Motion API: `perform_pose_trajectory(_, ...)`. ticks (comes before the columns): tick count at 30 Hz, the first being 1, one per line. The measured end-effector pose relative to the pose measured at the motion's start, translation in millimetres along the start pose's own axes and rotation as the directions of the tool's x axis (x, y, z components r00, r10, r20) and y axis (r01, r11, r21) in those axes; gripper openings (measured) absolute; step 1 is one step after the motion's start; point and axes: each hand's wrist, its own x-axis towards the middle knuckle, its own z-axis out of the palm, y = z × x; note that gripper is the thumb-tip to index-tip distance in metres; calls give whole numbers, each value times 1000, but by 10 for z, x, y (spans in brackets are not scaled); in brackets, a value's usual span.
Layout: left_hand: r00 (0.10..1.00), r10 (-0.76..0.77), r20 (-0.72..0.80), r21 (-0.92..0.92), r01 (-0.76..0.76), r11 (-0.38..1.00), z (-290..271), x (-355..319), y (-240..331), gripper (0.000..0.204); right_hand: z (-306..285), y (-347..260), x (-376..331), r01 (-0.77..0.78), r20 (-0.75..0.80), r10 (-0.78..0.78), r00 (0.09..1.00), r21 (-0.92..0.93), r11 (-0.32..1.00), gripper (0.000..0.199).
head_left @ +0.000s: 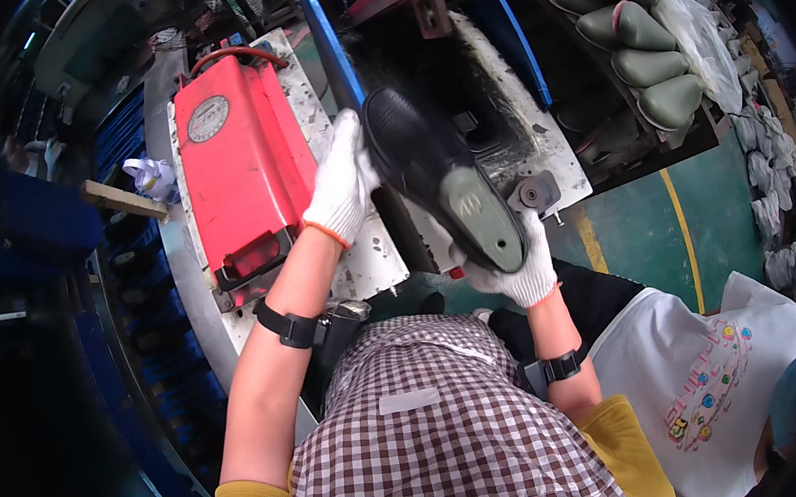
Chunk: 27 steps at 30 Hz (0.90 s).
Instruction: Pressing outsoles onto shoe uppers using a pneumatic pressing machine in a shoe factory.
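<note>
Take the shoe as your mark: your left hand touches its far-left end, your right hand cups its near-right end from below. The box-shaped machine sits left of the shoe, the small wheel just right, and the row of soles lies farther right and behind.

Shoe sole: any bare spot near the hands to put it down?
Little. Both gloved hands, left and right, hold the sole over the machine. Bare patches: the speckled plate between the red box and the machine, and the green floor right of the yellow line. Crowded: the rack of soles upper right.
</note>
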Motion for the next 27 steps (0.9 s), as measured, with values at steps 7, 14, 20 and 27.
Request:
perform_pose_trajectory(7, 984, 134, 115, -23, -132, 991, -556, -603, 84, 39, -512, 384, -23, -300, 321, 271, 907, 44, 953, 89)
perform_pose_trajectory(14, 965, 229, 129, 140, -246, 959, -673, -1080, 271, 44, -673, 731, 47, -75, 122, 103, 987, -215, 974, 89)
perform_pose_trajectory(20, 958, 276, 72, -34, -274, 961, -925, -1222, 324, 51, -339, 843, 70, -246, 123, 247, 961, -21, 969, 87)
perform_pose_trajectory(27, 971, 131, 198, -210, -89, 974, -1104, -1661, 513, 82, 504, 1235, 228, -66, 133, 153, 979, -504, 861, 81)
